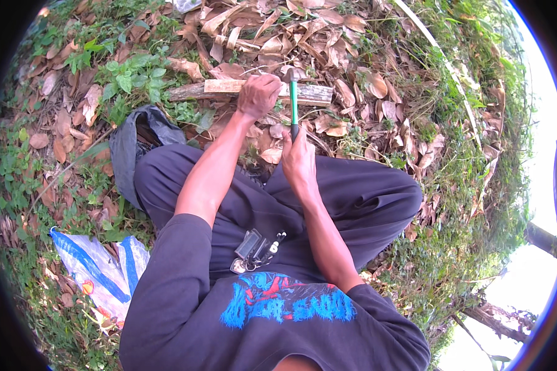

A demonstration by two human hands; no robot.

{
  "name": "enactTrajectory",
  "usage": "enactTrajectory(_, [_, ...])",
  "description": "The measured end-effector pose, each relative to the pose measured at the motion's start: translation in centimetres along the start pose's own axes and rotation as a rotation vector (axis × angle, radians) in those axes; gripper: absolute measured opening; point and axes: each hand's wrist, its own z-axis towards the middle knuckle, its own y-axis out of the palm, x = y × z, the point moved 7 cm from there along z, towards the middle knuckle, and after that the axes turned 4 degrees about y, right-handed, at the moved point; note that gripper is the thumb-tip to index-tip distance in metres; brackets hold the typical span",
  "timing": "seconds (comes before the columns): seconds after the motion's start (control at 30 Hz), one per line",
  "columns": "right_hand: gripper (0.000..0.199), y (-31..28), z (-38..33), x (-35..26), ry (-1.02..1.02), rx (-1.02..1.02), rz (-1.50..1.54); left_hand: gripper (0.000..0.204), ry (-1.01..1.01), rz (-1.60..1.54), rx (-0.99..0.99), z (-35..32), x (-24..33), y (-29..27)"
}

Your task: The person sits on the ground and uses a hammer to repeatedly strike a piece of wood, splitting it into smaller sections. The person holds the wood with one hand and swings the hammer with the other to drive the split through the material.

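My right hand [299, 157] is wrapped round the dark grip of a hammer [293, 102] with a green handle. Its head is at the far end, over the wood and close beside my left hand [260, 96]. That hand is closed and rests on a pale wooden strip [221, 86]; what its fingertips pinch, if anything, is too small to make out. Beneath the strip a weathered grey piece of wood [317, 94] lies crosswise on the ground in front of my folded legs.
Dry brown leaves [272, 37] and green plants [130, 77] cover the ground. A dark plastic bag [122, 161] stands by my left knee, and a white-and-blue plastic bag [93, 266] lies farther back. Keys [250, 253] rest on my lap. A long pale stick [442, 55] lies at the far right.
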Motion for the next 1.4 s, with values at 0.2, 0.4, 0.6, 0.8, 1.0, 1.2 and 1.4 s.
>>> enactTrajectory(0.2, [0.030, 0.0, -0.7, 0.9, -0.056, 0.120, 0.012, 0.011, -0.009, -0.006, 0.009, -0.1, -0.2, 0.1])
enactTrajectory(0.4, [0.031, -0.4, -0.4, 1.1, -0.012, 0.058, -0.044, 0.009, 0.004, -0.022, 0.023, -0.2, -0.2, -0.1])
enactTrajectory(0.6, [0.031, 0.1, -0.2, 1.6, -0.033, 0.046, -0.075, 0.008, -0.020, -0.031, 0.007, 0.2, -0.1, 0.1])
enactTrajectory(0.8, [0.032, -0.5, -0.9, 1.7, -0.006, 0.042, -0.023, 0.009, -0.009, -0.049, -0.004, 0.3, 0.3, -0.2])
enactTrajectory(1.0, [0.034, -0.5, -1.0, 2.1, 0.023, 0.020, 0.017, 0.015, -0.018, -0.066, -0.026, 0.2, -0.1, -0.3])
enactTrajectory(1.2, [0.035, -0.6, -1.3, 2.1, -0.030, 0.040, 0.025, 0.043, -0.025, -0.029, -0.123, 0.1, 0.3, -0.7])
enactTrajectory(1.4, [0.034, -1.7, -1.8, 2.0, 0.011, 0.038, 0.065, 0.065, 0.004, 0.185, -0.328, 0.5, -1.4, -2.5])
